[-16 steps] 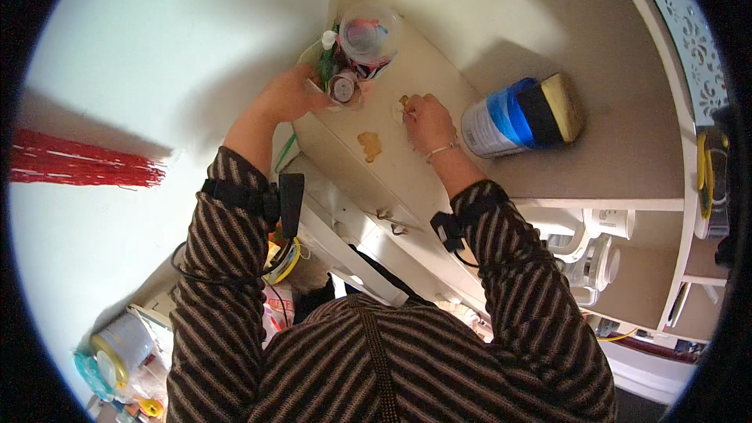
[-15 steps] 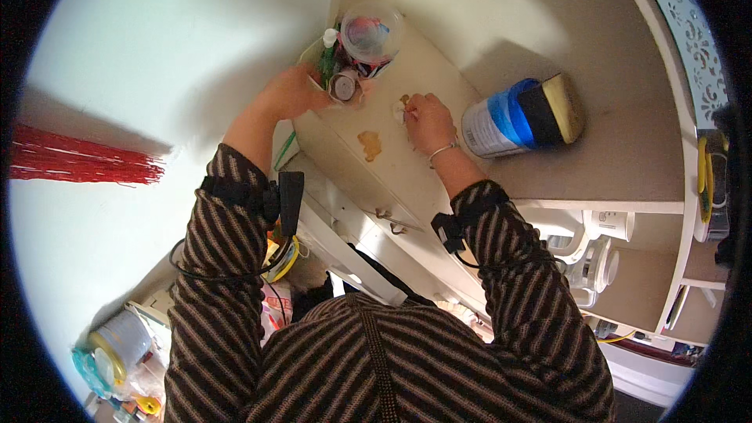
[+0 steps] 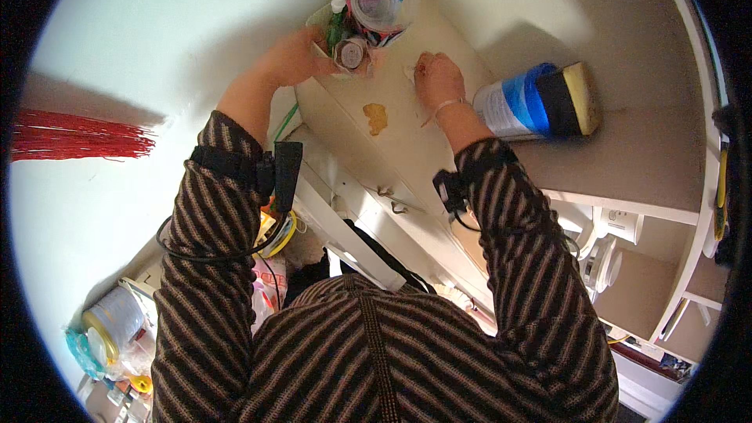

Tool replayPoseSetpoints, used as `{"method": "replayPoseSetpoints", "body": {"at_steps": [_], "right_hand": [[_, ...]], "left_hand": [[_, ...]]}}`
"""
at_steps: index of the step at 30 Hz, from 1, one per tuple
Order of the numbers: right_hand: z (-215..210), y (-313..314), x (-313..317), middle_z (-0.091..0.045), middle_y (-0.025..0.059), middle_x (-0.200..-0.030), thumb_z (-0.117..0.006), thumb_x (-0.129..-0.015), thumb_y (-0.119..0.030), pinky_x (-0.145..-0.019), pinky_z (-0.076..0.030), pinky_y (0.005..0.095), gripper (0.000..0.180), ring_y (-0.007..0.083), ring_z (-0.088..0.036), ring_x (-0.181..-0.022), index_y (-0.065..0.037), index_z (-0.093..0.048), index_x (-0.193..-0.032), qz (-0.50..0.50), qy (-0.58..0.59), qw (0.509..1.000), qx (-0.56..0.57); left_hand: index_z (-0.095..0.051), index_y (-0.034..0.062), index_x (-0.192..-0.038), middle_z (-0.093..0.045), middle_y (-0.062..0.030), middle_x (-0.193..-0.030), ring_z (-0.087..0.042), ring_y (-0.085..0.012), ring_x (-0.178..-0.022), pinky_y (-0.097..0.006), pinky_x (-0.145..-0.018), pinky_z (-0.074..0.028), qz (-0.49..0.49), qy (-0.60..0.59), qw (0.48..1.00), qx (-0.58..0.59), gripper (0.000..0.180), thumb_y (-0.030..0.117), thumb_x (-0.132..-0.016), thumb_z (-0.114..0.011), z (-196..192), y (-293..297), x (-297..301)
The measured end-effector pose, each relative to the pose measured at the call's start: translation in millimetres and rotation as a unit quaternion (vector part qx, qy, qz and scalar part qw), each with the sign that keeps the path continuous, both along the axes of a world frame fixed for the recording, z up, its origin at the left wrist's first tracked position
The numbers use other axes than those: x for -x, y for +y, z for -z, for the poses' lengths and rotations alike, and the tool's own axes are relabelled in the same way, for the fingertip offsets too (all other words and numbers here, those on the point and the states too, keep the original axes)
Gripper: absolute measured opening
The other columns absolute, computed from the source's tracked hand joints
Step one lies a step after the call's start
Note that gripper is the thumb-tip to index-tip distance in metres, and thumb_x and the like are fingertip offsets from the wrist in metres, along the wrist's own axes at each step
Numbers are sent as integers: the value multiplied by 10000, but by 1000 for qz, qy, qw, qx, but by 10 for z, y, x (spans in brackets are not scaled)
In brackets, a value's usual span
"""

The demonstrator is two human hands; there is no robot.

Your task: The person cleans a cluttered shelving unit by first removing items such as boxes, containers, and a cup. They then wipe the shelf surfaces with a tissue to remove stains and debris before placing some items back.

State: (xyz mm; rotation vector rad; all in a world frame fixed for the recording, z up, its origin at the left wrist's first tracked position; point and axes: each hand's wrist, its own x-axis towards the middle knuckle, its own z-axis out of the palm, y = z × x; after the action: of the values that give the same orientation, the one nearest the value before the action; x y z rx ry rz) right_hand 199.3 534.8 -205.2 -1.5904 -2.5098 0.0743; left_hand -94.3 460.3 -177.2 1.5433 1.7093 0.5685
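Observation:
My left hand [image 3: 301,56] is closed around the side of a pale, see-through organizer bin [image 3: 319,17] in the shelf's far corner. A green bottle with a white cap [image 3: 338,22], a small round-lidded jar [image 3: 350,52] and a clear plastic tub [image 3: 384,5] are grouped there. Some of my left fingers are hidden behind the jar. My right hand [image 3: 439,80] presses down on the cream shelf top [image 3: 407,145], fingers bunched over a crumpled white tissue [image 3: 410,73], of which only an edge shows. A yellow-brown stain [image 3: 376,119] lies between my hands.
A white-and-blue canister with a black band [image 3: 536,102] lies on its side right of my right hand. Red tassel strands [image 3: 82,131] hang on the left wall. Lower right, a compartment holds a glass jug [image 3: 599,262]. Small hooks [image 3: 392,200] stick out below the shelf edge.
My right hand has shifted over the small brown spot beside the tissue, which no longer shows. My left hand keeps its hold on the bin. The whole view has shifted slightly.

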Motion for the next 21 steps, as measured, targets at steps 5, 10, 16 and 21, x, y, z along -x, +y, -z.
{"method": "replayPoseSetpoints", "body": {"at_steps": [5,10,16,21], "right_hand": [[22,277,162,-626,206,-1005,-596,-868,-130,-797,-552,480,157,404,-646,-925,-45,-660,-984,32,-12,999,-2],[-1,-528,-71,-626,155,-931,-641,-821,-129,-742,-519,462,74,376,-630,-856,-92,-657,-884,-42,68,997,17],[-161,-884,-258,-612,148,-887,-656,-818,-137,-724,-508,462,64,369,-620,-832,-82,-629,-837,-86,128,985,79],[90,-94,59,-624,169,-902,-638,-848,-151,-734,-510,473,70,377,-626,-832,-84,-651,-867,-24,98,995,-22]], "left_hand": [[-612,43,-1032,-644,-97,-918,-591,-213,-856,-354,-734,-497,-16,1,999,-34,387,204,-733,-798,-36,-21,-62],[-636,24,-1079,-700,-184,-1003,-664,-318,-959,-412,-835,-513,1,61,998,-25,579,419,-696,-814,-208,-14,-69],[-634,44,-1020,-662,-120,-930,-612,-238,-874,-360,-752,-496,-20,26,999,-3,468,320,-695,-827,-281,-74,-92],[-629,35,-1077,-686,-179,-992,-656,-291,-944,-397,-808,-513,-11,-20,999,-22,585,420,-687,-835,3,6,-10]]}}
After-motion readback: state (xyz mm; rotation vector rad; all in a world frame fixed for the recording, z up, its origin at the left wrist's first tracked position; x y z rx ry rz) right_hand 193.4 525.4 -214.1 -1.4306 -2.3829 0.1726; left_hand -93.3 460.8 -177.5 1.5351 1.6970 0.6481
